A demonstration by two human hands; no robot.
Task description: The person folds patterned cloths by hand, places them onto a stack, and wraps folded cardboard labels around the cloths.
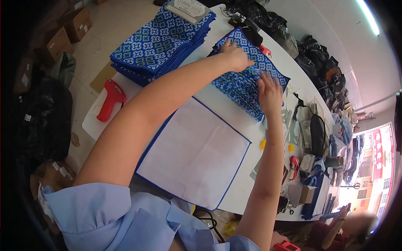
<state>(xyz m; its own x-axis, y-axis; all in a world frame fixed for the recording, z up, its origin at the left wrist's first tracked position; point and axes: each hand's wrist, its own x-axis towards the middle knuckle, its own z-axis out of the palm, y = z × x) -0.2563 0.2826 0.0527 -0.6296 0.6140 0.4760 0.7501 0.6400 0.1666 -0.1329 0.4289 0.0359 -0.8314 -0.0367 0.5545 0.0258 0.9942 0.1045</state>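
A stack of blue patterned cloths (243, 92) lies on the far side of the white table, its near edges fanned out. My left hand (236, 56) rests on the top cloth with its fingers apart. To its right, my right hand (270, 92) lies over the stack's right side, fingers spread. Closer to me, one square cloth (194, 154) is laid flat, pale side up, with a blue hemmed edge. Beyond my left forearm stands a taller stack of patterned cloths (155, 42), topped by a grey printed card (188, 10).
A red pistol-shaped tool (111, 100) lies on the white table (228, 205) at left. Cards, a red-handled tool (294, 167) and small boxes crowd the right side. Black bags (318, 62) line the wall; cartons (77, 23) stand on the floor. Another person (335, 230) is at lower right.
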